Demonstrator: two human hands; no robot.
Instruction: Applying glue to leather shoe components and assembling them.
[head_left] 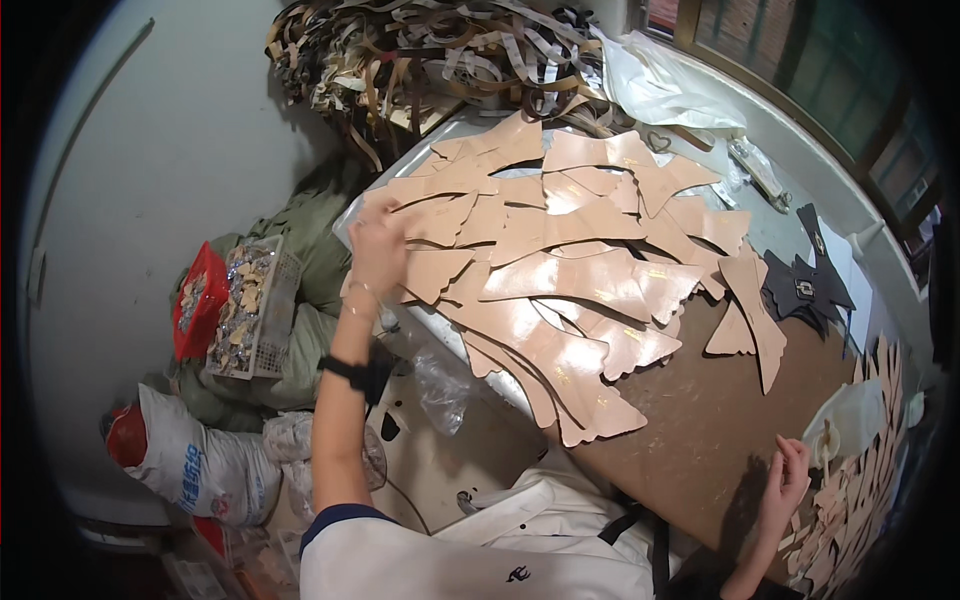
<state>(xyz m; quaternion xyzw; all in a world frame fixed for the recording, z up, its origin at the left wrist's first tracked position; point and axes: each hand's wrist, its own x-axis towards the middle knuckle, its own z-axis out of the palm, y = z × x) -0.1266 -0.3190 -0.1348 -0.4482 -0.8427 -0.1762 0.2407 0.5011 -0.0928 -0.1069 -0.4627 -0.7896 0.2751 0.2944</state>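
Tan leather cut-outs (560,235) with scalloped ends lie in a broad overlapping heap over the table. At the heap's left edge is my left hand (378,248), touching or just above the outermost pieces. Its fingers are smeared by motion, so whether they grip a piece is unclear. My right hand (787,480) hovers over the table's near right edge, its fingers loosely stretched and holding nothing. Close by it are a pale translucent container (845,418) and more small tan leather pieces (835,525) at the lower right.
Black leather pieces with a buckle (805,287) lie at the right of the brown tabletop (690,430). Strap offcuts (440,60) are piled at the back. On the left stand a white basket (285,310), a red tray (200,300) and a white sack (205,460).
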